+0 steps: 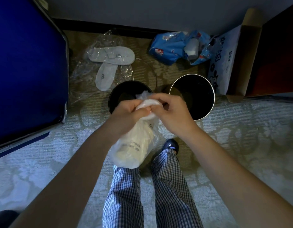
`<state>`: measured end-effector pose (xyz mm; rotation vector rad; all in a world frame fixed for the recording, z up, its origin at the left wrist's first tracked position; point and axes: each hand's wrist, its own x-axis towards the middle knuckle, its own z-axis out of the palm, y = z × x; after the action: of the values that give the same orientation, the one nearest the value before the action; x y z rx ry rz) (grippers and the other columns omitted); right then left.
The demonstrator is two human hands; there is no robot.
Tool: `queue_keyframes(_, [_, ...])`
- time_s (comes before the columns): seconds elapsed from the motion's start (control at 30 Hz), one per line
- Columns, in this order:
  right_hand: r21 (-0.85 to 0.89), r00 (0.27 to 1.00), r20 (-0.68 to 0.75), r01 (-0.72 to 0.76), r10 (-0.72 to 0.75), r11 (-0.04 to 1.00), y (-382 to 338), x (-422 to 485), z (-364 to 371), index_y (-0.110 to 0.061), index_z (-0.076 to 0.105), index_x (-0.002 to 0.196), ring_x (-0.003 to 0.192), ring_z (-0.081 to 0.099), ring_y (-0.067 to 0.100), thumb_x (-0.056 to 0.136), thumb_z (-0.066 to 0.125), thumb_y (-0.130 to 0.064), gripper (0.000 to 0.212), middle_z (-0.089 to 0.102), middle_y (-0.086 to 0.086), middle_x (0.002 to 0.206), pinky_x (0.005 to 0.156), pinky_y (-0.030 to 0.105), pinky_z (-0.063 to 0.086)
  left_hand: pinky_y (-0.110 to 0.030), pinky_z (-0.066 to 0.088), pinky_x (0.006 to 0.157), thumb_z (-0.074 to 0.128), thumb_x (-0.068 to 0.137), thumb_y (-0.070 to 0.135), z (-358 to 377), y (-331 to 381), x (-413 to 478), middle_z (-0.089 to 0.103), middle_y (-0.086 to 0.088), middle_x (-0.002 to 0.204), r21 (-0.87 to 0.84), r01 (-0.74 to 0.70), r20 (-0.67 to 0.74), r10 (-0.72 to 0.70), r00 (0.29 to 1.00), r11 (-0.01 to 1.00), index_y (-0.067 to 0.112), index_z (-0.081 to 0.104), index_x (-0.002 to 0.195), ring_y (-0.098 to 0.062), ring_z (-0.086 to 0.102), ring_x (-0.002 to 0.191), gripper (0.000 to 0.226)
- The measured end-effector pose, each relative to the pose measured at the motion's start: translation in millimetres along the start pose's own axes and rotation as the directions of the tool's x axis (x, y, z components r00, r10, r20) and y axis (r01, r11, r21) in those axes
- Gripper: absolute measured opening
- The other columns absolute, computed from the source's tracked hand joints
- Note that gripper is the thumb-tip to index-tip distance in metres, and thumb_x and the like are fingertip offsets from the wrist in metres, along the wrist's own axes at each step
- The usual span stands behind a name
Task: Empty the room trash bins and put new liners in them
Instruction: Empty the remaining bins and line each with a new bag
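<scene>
A translucent white trash bag (134, 145) with pale rubbish inside hangs in front of my legs. My left hand (126, 116) grips its gathered neck, and my right hand (172, 111) pinches the top of the same bag just beside it. Behind my hands two round bins stand on the carpet. The black bin (124, 94) is on the left and partly hidden by my hands. The bin with a silver rim (193, 96) is on the right. Both look dark inside with no liner showing.
A blue suitcase (27, 71) fills the left side. White slippers in clear wrap (109, 63) lie behind the black bin. A blue plastic package (178, 46) and a printed cardboard box (224, 60) sit by the wall, dark furniture (277, 55) on the right.
</scene>
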<state>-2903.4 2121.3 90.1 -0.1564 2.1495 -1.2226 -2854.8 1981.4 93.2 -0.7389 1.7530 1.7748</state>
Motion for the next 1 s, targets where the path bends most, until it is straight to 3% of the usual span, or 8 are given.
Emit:
queue_keyframes(0.13, [0.139,0.997,-0.011,-0.080,0.082,0.987,-2,-6,1,-0.020,0.066,0.078,0.063,0.055,-0.004,0.087,0.057,-0.002,0.022,0.062,-0.010,0.068,0.060,0.013,0.042,-0.029,0.044,0.073,0.057,0.089,0.015,17,-6,0,0.064,-0.003,0.076,-0.046,-0.033,-0.106,0.028,0.994,0.998,0.022,0.067,0.082,-0.014,0.058,0.077,0.014])
queue_keyframes(0.23, [0.400,0.972,-0.096,-0.162,0.217,0.902,-2,-10,6,-0.012,0.060,0.077,0.068,0.055,0.010,0.084,0.057,0.007,0.021,0.056,0.001,0.068,0.065,0.022,0.043,-0.028,0.038,0.065,0.051,0.093,0.012,31,-11,1,0.057,-0.007,0.069,0.050,-0.072,-0.222,0.081,0.972,0.996,0.004,0.064,0.079,-0.018,0.052,0.070,0.020])
queue_keyframes(0.37, [0.820,0.924,-0.054,-0.176,0.379,0.545,2,-14,6,-0.013,0.050,0.083,0.061,0.054,0.014,0.087,0.046,0.014,0.028,0.055,0.004,0.068,0.059,0.023,0.045,-0.035,0.036,0.069,0.047,0.088,0.023,45,-12,0,0.041,0.013,0.059,0.458,-0.258,-0.284,0.416,0.864,0.851,0.011,0.048,0.086,-0.018,0.043,0.058,0.012])
queue_keyframes(0.47, [0.899,0.930,0.092,-0.231,0.356,0.372,4,-16,-3,-0.010,0.054,0.086,0.062,0.058,0.013,0.090,0.039,0.010,0.025,0.062,0.003,0.066,0.061,0.024,0.047,-0.031,0.036,0.066,0.047,0.087,0.022,52,-11,3,0.041,0.014,0.055,0.438,-0.304,-0.283,0.451,0.846,0.846,0.009,0.052,0.100,-0.005,0.042,0.053,0.019])
queue_keyframes(0.53, [0.864,0.940,0.152,-0.276,0.304,0.422,5,-16,-13,-0.010,0.057,0.088,0.067,0.060,0.015,0.091,0.039,0.008,0.025,0.064,0.007,0.073,0.065,0.024,0.049,-0.026,0.035,0.058,0.048,0.089,0.017,55,-11,3,0.042,0.011,0.056,0.316,-0.309,-0.271,0.397,0.877,0.897,0.012,0.052,0.088,-0.002,0.040,0.052,0.007])
queue_keyframes(0.67, [0.404,0.972,0.034,-0.224,0.231,0.887,3,-16,-22,-0.012,0.062,0.091,0.077,0.058,0.014,0.086,0.053,0.005,0.019,0.061,0.004,0.081,0.069,0.024,0.048,-0.021,0.039,0.058,0.049,0.091,0.010,53,-10,-3,0.054,0.000,0.067,-0.053,-0.200,-0.272,0.178,0.946,0.978,0.017,0.057,0.072,-0.006,0.049,0.062,0.022])
queue_keyframes(0.8, [0.282,0.983,0.012,-0.177,0.181,0.943,0,-16,-25,-0.008,0.065,0.086,0.074,0.054,0.010,0.085,0.059,-0.001,0.009,0.058,0.006,0.080,0.063,0.018,0.044,-0.026,0.053,0.069,0.042,0.097,0.013,51,0,-10,0.071,-0.003,0.082,-0.570,-0.015,-0.021,0.003,1.000,0.822,0.015,0.067,0.092,-0.013,0.067,0.077,0.026])
queue_keyframes(1.0, [0.223,0.987,0.064,-0.157,0.146,0.962,15,-23,-22,-0.016,0.055,0.066,0.066,0.047,0.016,0.085,0.061,0.000,0.026,0.051,0.012,0.069,0.063,0.027,0.038,-0.025,0.052,0.077,0.040,0.099,0.016,41,2,-11,0.071,-0.006,0.084,-0.379,0.119,0.099,-0.087,0.991,0.918,0.009,0.067,0.096,-0.014,0.067,0.080,0.027])
